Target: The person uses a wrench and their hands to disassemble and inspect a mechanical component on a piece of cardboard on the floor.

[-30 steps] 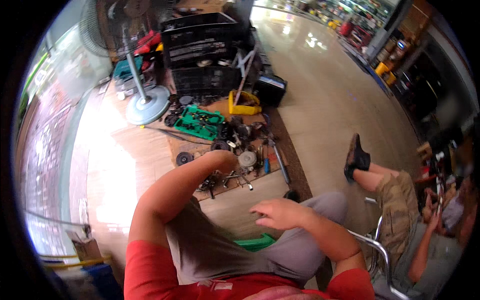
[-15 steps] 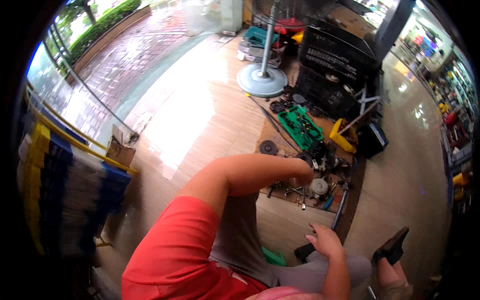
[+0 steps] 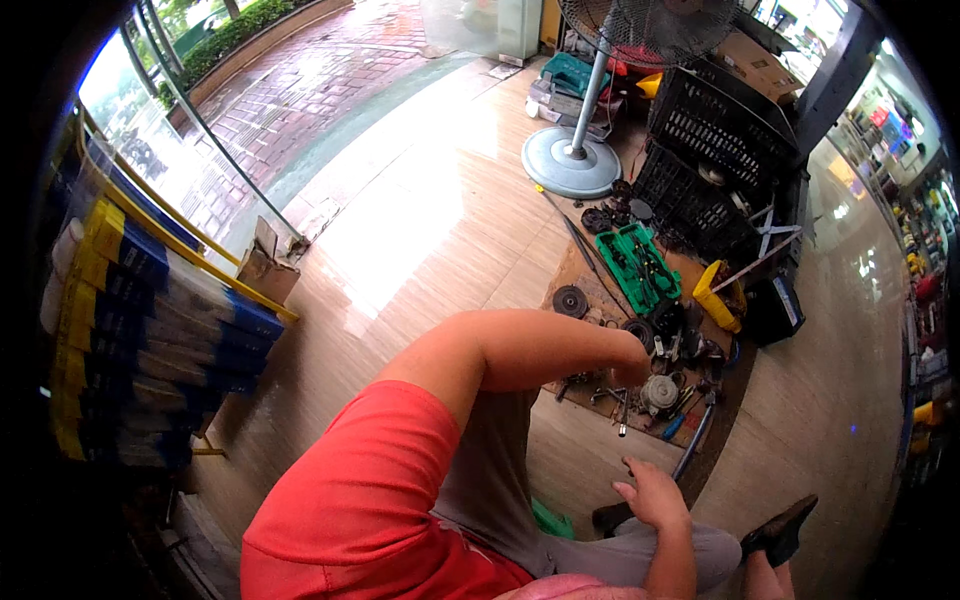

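My left arm reaches across to a brown mat point(image 3: 560, 270) covered with tools and parts. My left hand point(image 3: 632, 360) is low over the near part of the mat, its fingers hidden behind the wrist and back of the hand. Beside it sits a round grey metal part point(image 3: 659, 394). A metal rod with a shiny socket-like end point(image 3: 623, 428) lies just below the hand; whether the hand touches it I cannot tell. My right hand point(image 3: 655, 495) hovers or rests by my right knee, empty, with thumb and forefinger apart.
An open green tool case point(image 3: 638, 268), a black disc point(image 3: 570, 301) and a yellow container point(image 3: 719, 296) lie farther off. Behind stand a fan base point(image 3: 571, 163) and black crates point(image 3: 690, 190). A rack of blue boxes point(image 3: 150, 340) is left; a dark shoe point(image 3: 783, 528) is right.
The view has shifted, so the whole scene sits slightly lower and farther right. My left hand stays by the round metal part, and my right hand keeps its pose.
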A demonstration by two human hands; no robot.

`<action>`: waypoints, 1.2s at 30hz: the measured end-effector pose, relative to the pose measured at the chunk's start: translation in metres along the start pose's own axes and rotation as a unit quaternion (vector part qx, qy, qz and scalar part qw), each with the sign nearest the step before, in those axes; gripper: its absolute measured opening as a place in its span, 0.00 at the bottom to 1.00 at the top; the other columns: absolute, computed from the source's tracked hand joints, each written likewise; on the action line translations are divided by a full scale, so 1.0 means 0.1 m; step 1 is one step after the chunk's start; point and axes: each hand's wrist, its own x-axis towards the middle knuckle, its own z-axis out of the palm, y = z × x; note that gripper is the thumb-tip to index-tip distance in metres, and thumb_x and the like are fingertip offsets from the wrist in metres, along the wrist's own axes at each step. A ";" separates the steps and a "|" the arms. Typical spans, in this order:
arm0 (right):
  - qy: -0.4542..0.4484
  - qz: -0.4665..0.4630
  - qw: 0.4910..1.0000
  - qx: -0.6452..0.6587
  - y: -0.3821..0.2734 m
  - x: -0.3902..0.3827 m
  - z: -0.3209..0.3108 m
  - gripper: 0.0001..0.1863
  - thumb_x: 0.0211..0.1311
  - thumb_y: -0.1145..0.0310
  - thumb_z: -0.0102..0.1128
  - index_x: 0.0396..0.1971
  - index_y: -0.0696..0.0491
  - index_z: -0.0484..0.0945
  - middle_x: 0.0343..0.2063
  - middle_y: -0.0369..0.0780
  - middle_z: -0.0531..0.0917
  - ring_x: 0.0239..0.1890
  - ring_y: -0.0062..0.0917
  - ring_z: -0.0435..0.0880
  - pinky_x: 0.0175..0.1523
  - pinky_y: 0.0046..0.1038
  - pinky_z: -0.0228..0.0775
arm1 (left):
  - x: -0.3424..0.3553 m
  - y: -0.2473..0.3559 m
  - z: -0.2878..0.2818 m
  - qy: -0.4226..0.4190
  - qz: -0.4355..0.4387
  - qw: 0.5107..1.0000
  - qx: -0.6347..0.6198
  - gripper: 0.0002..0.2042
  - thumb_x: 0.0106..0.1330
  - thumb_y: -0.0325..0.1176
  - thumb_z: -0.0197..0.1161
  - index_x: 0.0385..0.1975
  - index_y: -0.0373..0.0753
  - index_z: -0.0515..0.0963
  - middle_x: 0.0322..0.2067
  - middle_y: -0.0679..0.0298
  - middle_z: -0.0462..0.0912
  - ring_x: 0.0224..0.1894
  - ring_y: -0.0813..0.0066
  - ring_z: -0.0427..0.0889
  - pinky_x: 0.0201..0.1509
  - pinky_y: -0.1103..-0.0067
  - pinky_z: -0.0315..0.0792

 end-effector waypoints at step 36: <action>0.010 -0.028 0.999 -0.034 0.34 -0.10 0.29 0.19 0.56 0.58 0.59 0.32 0.61 0.79 0.32 0.49 0.82 0.39 0.45 0.80 0.43 0.43 0.73 | -0.08 0.08 -0.10 0.095 -0.058 0.984 -0.138 0.13 0.61 0.36 0.54 0.35 0.33 0.78 0.35 0.45 0.80 0.41 0.47 0.78 0.44 0.61 0.72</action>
